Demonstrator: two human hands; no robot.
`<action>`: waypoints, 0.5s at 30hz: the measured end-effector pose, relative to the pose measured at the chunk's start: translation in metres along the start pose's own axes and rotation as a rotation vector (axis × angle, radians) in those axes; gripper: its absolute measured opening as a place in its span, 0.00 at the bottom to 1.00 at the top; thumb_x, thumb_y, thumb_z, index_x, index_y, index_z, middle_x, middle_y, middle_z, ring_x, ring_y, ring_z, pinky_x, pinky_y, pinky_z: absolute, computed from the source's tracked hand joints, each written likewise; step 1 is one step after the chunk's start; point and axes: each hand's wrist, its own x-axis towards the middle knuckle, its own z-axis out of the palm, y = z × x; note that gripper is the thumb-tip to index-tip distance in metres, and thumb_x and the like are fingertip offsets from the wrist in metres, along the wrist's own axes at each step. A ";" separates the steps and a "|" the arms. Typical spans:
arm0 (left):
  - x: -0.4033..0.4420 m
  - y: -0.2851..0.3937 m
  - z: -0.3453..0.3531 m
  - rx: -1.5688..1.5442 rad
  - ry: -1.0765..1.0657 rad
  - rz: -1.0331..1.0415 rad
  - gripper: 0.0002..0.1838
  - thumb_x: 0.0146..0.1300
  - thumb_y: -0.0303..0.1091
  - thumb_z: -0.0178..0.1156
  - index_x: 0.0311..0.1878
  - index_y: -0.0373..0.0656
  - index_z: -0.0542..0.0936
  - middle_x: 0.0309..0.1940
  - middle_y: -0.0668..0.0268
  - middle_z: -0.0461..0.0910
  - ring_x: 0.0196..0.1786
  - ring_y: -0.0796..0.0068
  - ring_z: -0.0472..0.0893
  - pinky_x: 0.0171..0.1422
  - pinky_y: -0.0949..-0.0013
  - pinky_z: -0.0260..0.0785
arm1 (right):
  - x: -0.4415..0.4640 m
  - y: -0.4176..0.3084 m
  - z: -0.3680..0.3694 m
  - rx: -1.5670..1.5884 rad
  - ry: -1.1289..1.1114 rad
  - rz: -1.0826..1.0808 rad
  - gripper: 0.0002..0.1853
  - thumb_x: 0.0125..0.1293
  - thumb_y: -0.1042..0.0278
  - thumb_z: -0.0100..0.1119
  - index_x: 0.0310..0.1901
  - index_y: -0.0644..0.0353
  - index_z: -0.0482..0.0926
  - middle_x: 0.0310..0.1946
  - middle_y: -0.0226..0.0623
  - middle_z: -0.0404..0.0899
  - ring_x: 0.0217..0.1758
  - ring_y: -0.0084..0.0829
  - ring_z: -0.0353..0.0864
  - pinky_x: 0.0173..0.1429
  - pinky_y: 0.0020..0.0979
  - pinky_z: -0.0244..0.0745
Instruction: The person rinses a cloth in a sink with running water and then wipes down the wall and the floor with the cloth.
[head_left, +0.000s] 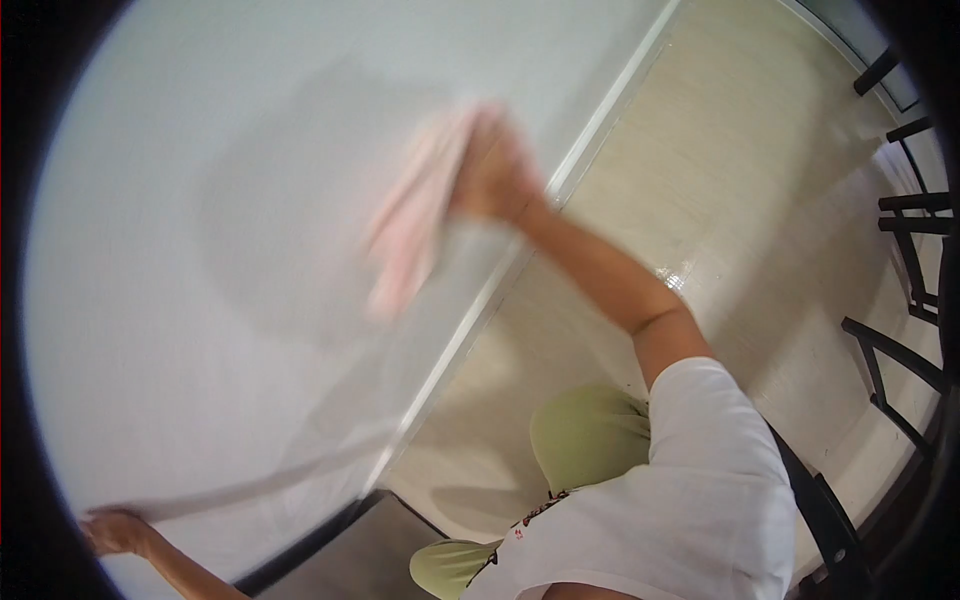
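Observation:
A pink cloth, blurred by motion, hangs from my right hand, which is closed on it in front of the white wall. The right arm reaches up and across from a white short sleeve. At the lower left edge, my left hand is at the white wall, holding nothing that shows, its fingers partly spread. A shadow falls on the wall beside the cloth.
A pale floor meets the wall along a white baseboard. A dark-edged grey surface lies at the bottom. Black chair frames stand on the right, and another black frame is behind the white shirt.

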 end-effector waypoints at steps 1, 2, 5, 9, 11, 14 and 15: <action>0.001 0.002 -0.003 -0.129 -0.049 -0.087 0.17 0.66 0.41 0.45 0.36 0.36 0.77 0.30 0.54 0.78 0.35 0.59 0.77 0.43 0.60 0.69 | 0.014 0.057 0.002 -0.009 0.080 0.189 0.34 0.62 0.43 0.45 0.64 0.56 0.59 0.65 0.42 0.56 0.70 0.46 0.48 0.70 0.57 0.34; 0.000 0.002 -0.005 -0.188 -0.073 -0.124 0.17 0.67 0.41 0.45 0.36 0.36 0.77 0.30 0.54 0.78 0.34 0.59 0.77 0.41 0.60 0.69 | 0.028 0.107 0.001 -0.007 0.136 0.358 0.34 0.61 0.43 0.45 0.64 0.56 0.59 0.65 0.43 0.56 0.70 0.46 0.48 0.69 0.57 0.35; 0.004 0.006 -0.009 -0.549 -0.059 -0.390 0.17 0.66 0.41 0.45 0.34 0.38 0.76 0.28 0.54 0.78 0.32 0.59 0.76 0.37 0.60 0.69 | 0.058 0.213 -0.005 0.060 0.258 0.739 0.33 0.60 0.45 0.48 0.63 0.56 0.60 0.64 0.44 0.55 0.69 0.47 0.48 0.69 0.56 0.35; 0.008 0.018 -0.016 -0.706 -0.012 -0.497 0.15 0.66 0.40 0.45 0.36 0.37 0.74 0.32 0.53 0.75 0.35 0.58 0.74 0.39 0.58 0.66 | 0.044 0.187 0.007 0.050 0.360 0.801 0.32 0.58 0.48 0.50 0.62 0.56 0.61 0.63 0.45 0.55 0.69 0.48 0.48 0.69 0.55 0.36; 0.008 0.024 -0.020 -0.716 -0.003 -0.494 0.14 0.66 0.39 0.46 0.38 0.37 0.72 0.35 0.53 0.73 0.38 0.58 0.72 0.42 0.57 0.64 | 0.011 0.105 0.022 0.052 0.309 0.726 0.32 0.57 0.49 0.52 0.61 0.56 0.61 0.63 0.46 0.55 0.68 0.49 0.48 0.69 0.55 0.37; 0.011 0.025 -0.028 -0.729 0.009 -0.488 0.13 0.66 0.38 0.46 0.42 0.36 0.70 0.39 0.51 0.70 0.42 0.57 0.70 0.45 0.56 0.61 | -0.051 -0.045 0.022 0.286 -0.069 0.536 0.31 0.56 0.51 0.54 0.60 0.56 0.62 0.62 0.47 0.55 0.68 0.49 0.48 0.69 0.54 0.38; 0.016 0.026 -0.032 -0.723 0.016 -0.478 0.13 0.66 0.38 0.46 0.43 0.36 0.69 0.40 0.51 0.69 0.43 0.56 0.69 0.47 0.55 0.60 | -0.066 -0.077 0.011 0.504 -0.336 0.416 0.31 0.56 0.52 0.55 0.60 0.56 0.62 0.62 0.48 0.54 0.68 0.50 0.48 0.68 0.54 0.38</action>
